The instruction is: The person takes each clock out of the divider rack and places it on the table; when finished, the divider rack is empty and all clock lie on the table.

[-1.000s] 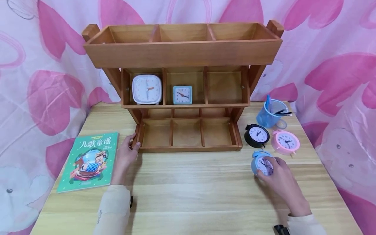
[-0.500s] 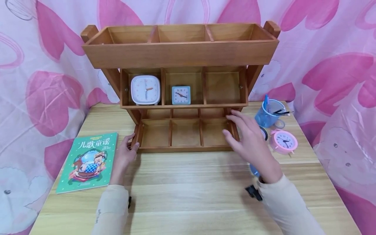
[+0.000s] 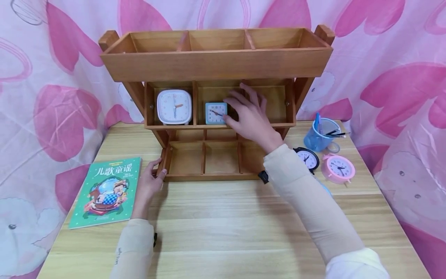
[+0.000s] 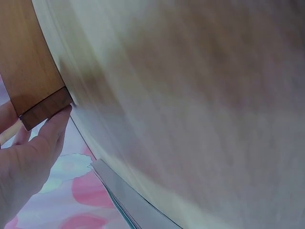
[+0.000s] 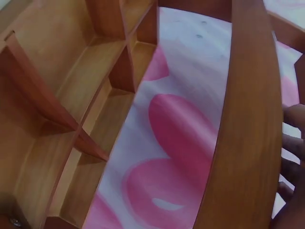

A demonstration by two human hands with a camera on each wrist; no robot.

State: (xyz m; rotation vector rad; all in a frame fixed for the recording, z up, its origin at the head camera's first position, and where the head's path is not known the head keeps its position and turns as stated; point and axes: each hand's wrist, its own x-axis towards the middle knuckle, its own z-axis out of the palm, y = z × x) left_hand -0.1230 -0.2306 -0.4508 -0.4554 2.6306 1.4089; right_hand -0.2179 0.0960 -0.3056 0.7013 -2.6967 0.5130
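My left hand holds the lower left end of the wooden shelf; in the left wrist view its fingers and thumb lie around the wooden end piece. My right hand reaches into the middle row, fingers spread, at the right side of a small teal square clock. The thumb tip overlaps that clock's right edge; whether it touches cannot be told. A larger white clock stands in the left compartment of the same row. In the right wrist view, several fingers show beyond a wooden board.
Right of the shelf stand a black alarm clock, a pink alarm clock and a blue pen cup. A blue clock is mostly hidden by the right sleeve. A green book lies at the left.
My right hand has let go of the blue alarm clock on the table and moved up and left to the teal clock in the middle row. My left hand stays on the shelf.
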